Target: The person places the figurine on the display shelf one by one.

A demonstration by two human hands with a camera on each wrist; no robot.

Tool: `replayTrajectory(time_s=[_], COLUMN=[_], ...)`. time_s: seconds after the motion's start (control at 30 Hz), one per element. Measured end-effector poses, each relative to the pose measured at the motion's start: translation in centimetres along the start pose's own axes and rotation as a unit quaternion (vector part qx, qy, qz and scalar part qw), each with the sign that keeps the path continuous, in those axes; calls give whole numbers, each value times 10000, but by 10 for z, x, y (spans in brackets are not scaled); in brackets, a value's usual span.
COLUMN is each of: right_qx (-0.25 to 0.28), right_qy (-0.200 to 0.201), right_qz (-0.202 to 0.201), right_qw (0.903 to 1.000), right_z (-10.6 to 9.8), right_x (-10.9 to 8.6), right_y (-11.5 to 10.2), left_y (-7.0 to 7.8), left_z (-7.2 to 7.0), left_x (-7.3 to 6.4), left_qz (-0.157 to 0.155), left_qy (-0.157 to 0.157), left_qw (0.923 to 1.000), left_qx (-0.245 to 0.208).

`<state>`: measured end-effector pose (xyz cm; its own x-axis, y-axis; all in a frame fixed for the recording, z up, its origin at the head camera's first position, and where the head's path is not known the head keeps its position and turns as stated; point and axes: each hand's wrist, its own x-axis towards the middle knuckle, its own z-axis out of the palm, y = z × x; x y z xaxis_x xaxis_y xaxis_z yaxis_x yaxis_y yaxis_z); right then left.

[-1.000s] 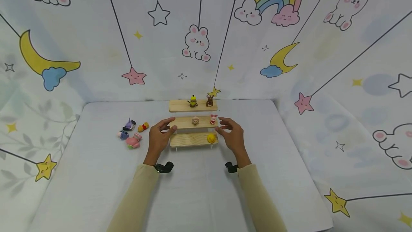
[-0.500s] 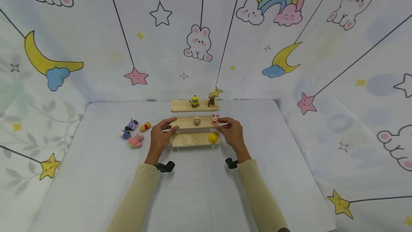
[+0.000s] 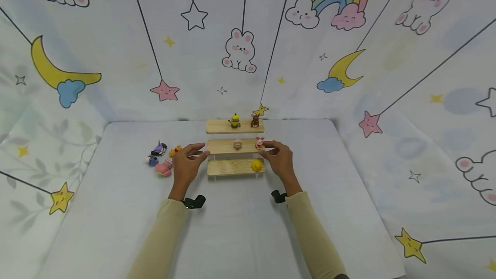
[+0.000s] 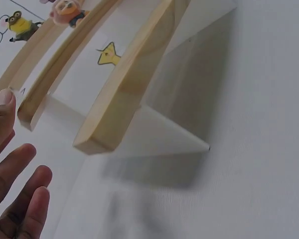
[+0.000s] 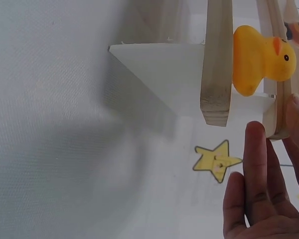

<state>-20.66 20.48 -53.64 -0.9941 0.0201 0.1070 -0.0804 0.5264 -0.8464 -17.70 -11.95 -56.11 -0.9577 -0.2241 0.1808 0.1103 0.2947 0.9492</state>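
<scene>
A three-tier wooden display shelf stands at the table's far side, its middle board between my hands. My left hand is just off that board's left end, fingers spread; the left wrist view shows the gap beside the thumb. At the right end, my right hand has thumb and fingers about the board's corner, close beside a pink-eared piglet figure. A small tan-faced figure sits mid-board. A yellow rubber duck sits on the lower board.
The top board bears a yellow minion figure and a brown animal figure. Left of my left hand lie several figures, among them a pink one, a blue one and a purple one. A patterned cloth backdrop rises behind.
My left hand has let go of the middle board's left end and moved a little left. My right hand stays at the right end. The view shifts slightly.
</scene>
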Motion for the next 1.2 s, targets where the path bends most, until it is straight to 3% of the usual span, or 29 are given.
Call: replayTrajectory(time_s=[0.27,0.63,0.77,1.0,1.2], right_qx=[64,118,157,160,172], right_qy=[23,23,30,65,76], right_qz=[15,-13,13,-28,-43], right_qw=[10000,9999,9999,9998,9998], right_z=[0,0,0,1,2], right_x=[-1,0,0,2,3], right_y=[0,2,2,6,8], left_y=[-3,-18,-24,-40,-50], left_z=[-22,-68,-84,-104,-113], left_x=[-6,-15,-20,-23,-24], left_qz=[110,123,-68,112,97], left_qy=[399,714,595,193,-97], left_qw=[9991,9930,9890,9771,9705], left_qx=[130,938,1356,2118,2406])
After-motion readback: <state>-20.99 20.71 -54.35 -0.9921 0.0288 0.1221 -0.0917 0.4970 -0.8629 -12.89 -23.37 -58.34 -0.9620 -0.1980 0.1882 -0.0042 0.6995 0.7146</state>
